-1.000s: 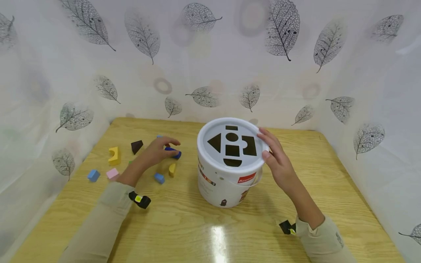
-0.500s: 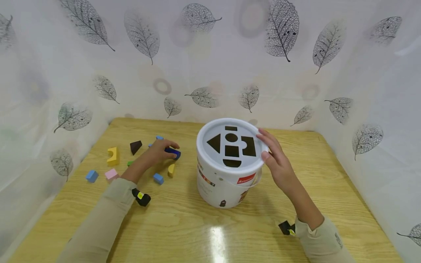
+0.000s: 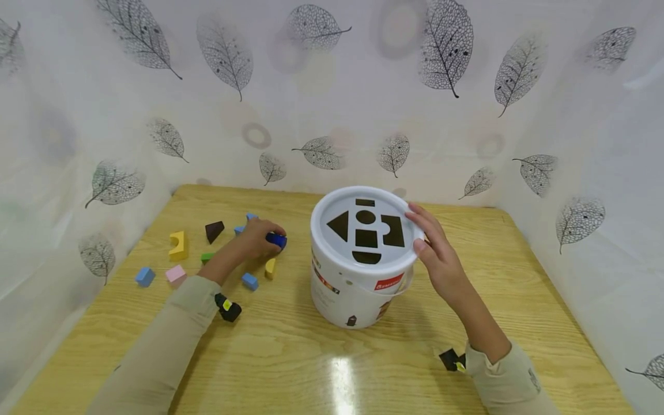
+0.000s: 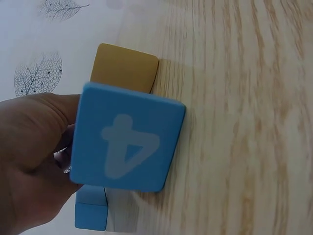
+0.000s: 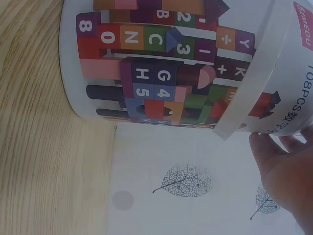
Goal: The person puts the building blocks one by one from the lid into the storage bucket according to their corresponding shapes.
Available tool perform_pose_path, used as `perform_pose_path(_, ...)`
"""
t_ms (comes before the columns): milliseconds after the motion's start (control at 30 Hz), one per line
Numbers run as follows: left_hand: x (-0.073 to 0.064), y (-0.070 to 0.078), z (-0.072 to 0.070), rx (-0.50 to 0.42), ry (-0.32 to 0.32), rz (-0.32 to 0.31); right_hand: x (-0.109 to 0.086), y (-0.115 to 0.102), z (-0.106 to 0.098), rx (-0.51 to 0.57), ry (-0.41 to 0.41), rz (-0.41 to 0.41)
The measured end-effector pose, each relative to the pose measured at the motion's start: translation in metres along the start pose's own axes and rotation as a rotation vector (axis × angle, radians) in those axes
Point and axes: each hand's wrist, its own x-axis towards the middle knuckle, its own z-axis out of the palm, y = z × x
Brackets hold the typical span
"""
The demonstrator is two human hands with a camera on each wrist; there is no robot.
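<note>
Two arms [image 3: 155, 340] outstretched, left hand [image 3: 253, 238] low, gripping blue block [image 3: 277, 240]

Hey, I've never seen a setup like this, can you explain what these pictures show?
You're seeing a person's left hand and right hand, no machine. The wide view comes from a head-worn camera; the close-ups from the left wrist camera and right wrist camera. On the wooden table stands a white bucket, its lid cut with shaped holes. To its left lie toy blocks, including a yellow arch and a dark brown block. The left hand's fingers hold a dark blue block; the right hand rests on the bucket's rim.
</note>
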Motion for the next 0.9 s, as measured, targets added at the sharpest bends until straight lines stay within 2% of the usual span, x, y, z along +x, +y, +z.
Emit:
perform_pose_path(133, 0.0, 0.001, 0.001, -0.017, -0.014, -0.011, 0.0, 0.002, 0.0, -0.005, -0.001, -0.004)
perform_pose_path(333, -0.003, 0.002, 0.001, -0.077, 0.007, -0.003, 0.0, 0.002, 0.0, 0.003, -0.006, -0.002)
perform_pose_path(567, -0.011, 0.007, -0.007, -0.132, 0.019, -0.009, 0.0, -0.001, 0.0, -0.008, 0.003, 0.003)
perform_pose_path(767, -0.017, 0.015, -0.014, -0.261, 0.031, 0.004, 0.0, -0.002, 0.0, -0.008, 0.001, 0.002)
perform_pose_path(900, -0.022, 0.021, -0.021, -0.357, 0.074, 0.04, 0.0, -0.001, 0.0, -0.011, 0.001, 0.001)
